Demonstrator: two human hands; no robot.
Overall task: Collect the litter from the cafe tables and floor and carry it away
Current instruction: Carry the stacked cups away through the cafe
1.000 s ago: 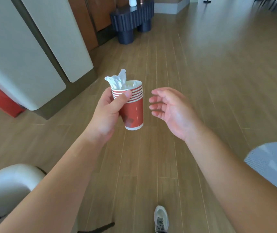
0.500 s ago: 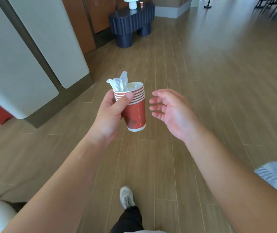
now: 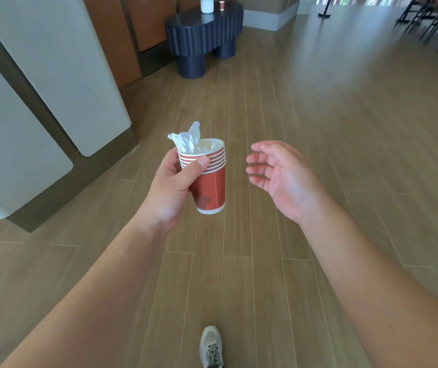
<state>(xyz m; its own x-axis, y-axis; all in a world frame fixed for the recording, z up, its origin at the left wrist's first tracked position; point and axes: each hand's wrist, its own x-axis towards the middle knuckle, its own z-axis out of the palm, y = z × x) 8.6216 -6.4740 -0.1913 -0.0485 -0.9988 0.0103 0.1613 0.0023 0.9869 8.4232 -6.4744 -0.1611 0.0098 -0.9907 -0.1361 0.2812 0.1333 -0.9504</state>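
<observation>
My left hand point(image 3: 171, 189) grips a stack of several nested red paper cups point(image 3: 210, 187), thumb across the striped rims. Crumpled white tissue point(image 3: 187, 139) sticks out of the top cup. The stack is held upright in front of me, above the wooden floor. My right hand point(image 3: 281, 176) hovers just right of the cups, fingers relaxed and empty, not touching them. Far ahead, a small red cup point(image 3: 221, 5) stands on a dark blue ribbed table point(image 3: 204, 33).
Pale rounded wall panels point(image 3: 53, 75) with a dark base run along the left. A white lamp base point(image 3: 206, 4) sits on the blue table. Black chair legs point(image 3: 435, 19) stand at the far right. My shoe point(image 3: 211, 346) is on the wooden floor point(image 3: 345, 115).
The view has advanced along the floor toward the blue table and the left panels have slid back. My right hand has moved slightly away from the cups. The grip on the stack is unchanged.
</observation>
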